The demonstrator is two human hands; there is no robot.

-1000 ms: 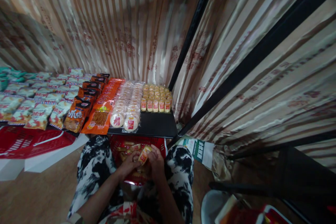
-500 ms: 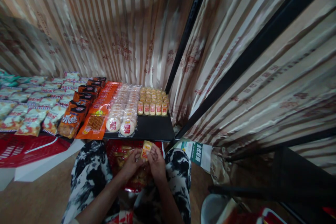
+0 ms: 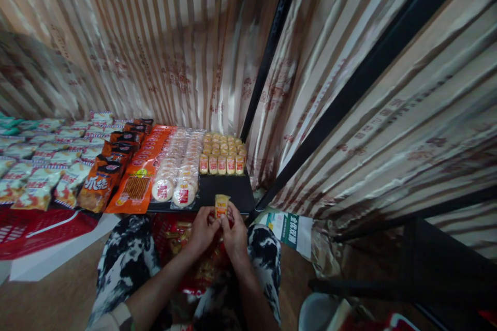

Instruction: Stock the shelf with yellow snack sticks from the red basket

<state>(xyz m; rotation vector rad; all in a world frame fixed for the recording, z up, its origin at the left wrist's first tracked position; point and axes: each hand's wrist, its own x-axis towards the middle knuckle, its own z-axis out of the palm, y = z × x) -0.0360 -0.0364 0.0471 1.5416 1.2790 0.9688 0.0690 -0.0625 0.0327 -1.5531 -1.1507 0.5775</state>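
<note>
Yellow and small, one wrapped snack [image 3: 221, 205] is held between my left hand [image 3: 202, 232] and my right hand [image 3: 235, 237]. My fingers are pinched close on it, the left ones at its left side and the right ones at its right side. My two thumbs lean in low on the front of it, but I cannot tell if they touch each other. The snack stands almost straight up, at the front edge of the black surface [image 3: 229, 189], and I see a bit of red and orange on it.

My arms reach out in front of me and lean in, like the two sides of a roof, with my hands at the top. My left arm comes in on a long slant, and a sleeve [image 3: 121, 315] shows low down on it. My right arm is steeper.

Under my hands, between my knees, is a red container [image 3: 158, 226] with golden packs [image 3: 184, 225] in it. Past my hands, small yellow snacks [image 3: 221, 164] stand in rows on the surface. Left of them lie round white crackers [image 3: 162, 189] in clear wrap, and then an orange bag [image 3: 135, 186].
</note>
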